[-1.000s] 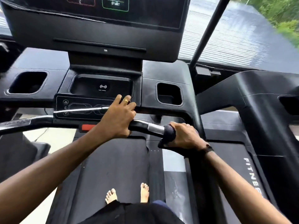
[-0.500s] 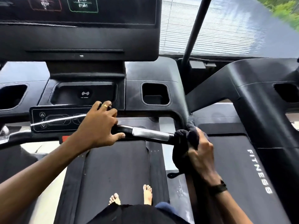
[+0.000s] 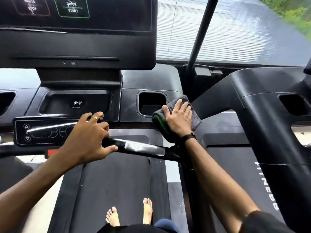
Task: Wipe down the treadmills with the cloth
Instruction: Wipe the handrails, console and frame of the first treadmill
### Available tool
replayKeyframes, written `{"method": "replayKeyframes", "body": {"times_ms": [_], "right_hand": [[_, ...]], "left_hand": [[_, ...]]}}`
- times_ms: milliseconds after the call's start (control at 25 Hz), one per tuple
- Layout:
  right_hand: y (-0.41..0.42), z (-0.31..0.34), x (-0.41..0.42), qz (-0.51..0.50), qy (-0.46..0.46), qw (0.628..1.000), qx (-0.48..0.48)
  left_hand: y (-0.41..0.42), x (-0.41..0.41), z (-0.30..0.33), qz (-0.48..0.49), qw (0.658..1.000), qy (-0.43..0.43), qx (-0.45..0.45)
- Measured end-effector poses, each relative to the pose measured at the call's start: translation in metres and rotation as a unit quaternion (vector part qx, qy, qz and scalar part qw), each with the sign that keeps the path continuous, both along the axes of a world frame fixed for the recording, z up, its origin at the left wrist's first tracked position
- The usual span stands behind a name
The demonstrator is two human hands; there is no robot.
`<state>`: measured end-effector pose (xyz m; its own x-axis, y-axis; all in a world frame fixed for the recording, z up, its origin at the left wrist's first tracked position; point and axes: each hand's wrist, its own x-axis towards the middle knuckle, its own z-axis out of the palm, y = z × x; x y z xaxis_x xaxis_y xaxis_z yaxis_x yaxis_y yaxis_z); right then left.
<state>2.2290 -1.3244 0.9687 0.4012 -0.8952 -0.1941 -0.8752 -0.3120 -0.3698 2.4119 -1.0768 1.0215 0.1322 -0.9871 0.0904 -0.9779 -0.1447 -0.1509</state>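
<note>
Down at the bottom, two bare feet (image 3: pixel 129 214) stand on the treadmill belt (image 3: pixel 114 190). Compared to half a second back, the right hand (image 3: pixel 179 117) has left the end of the handlebar (image 3: pixel 143 148) and moved up onto the console (image 3: pixel 149 84), so the grey cloth (image 3: pixel 195 118) isn't bunched around the bar anymore. It's now spread flat on the console's right edge, just beside the cup holder (image 3: pixel 152 103), with the right hand's fingers straight and pressing down on it. The left hand (image 3: pixel 87 140) hasn't budged, fingers curled over the handlebar and thumb underneath. Further up there's one screen (image 3: pixel 75 31), and a second treadmill (image 3: pixel 262 123) off to the right.
</note>
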Motion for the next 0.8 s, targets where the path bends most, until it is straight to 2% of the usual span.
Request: {"method": "replayKeyframes", "body": {"times_ms": [80, 120, 200, 280, 360, 400, 480, 520, 560, 600, 680, 720, 800], "right_hand": [[0.029, -0.011, -0.024, 0.139, -0.004, 0.987, -0.074], [0.032, -0.016, -0.042, 0.165, -0.018, 0.984, -0.072], [0.008, -0.021, -0.044, 0.103, -0.038, 0.993, -0.041], [-0.038, -0.016, 0.008, -0.015, -0.020, 1.000, -0.004], [-0.073, -0.001, 0.063, -0.036, 0.010, 0.999, 0.013], [-0.077, -0.001, 0.077, -0.002, 0.031, 0.999, -0.018], [-0.065, -0.011, 0.066, 0.161, 0.015, 0.982, -0.094], [-0.050, -0.015, 0.043, 0.222, 0.002, 0.969, -0.105], [-0.045, -0.023, 0.020, 0.235, -0.026, 0.967, -0.098], [-0.049, -0.027, 0.003, 0.207, -0.051, 0.974, -0.078], [-0.085, -0.035, 0.010, 0.074, -0.047, 0.996, -0.008], [-0.108, -0.031, 0.031, -0.010, -0.041, 0.998, 0.045], [-0.148, -0.011, 0.087, -0.138, -0.056, 0.985, 0.083]], "left_hand": [[0.004, 0.003, -0.001, -0.005, 1.000, 0.017, -0.009], [0.007, 0.005, -0.001, -0.002, 0.999, 0.043, -0.023], [0.010, 0.008, 0.005, 0.026, 0.988, 0.129, -0.076], [0.004, 0.015, 0.014, 0.093, 0.970, 0.200, -0.106], [-0.006, 0.022, 0.019, 0.172, 0.964, 0.183, -0.090], [-0.009, 0.027, 0.021, 0.206, 0.962, 0.167, -0.072], [-0.008, 0.038, 0.025, 0.220, 0.958, 0.174, -0.054], [-0.005, 0.042, 0.025, 0.208, 0.957, 0.194, -0.058], [-0.006, 0.045, 0.026, 0.203, 0.955, 0.206, -0.063], [-0.009, 0.048, 0.025, 0.210, 0.954, 0.205, -0.067], [-0.021, 0.049, 0.016, 0.237, 0.956, 0.163, -0.064], [-0.027, 0.047, 0.011, 0.249, 0.958, 0.131, -0.061], [-0.033, 0.043, 0.007, 0.247, 0.962, 0.090, -0.070]]}}
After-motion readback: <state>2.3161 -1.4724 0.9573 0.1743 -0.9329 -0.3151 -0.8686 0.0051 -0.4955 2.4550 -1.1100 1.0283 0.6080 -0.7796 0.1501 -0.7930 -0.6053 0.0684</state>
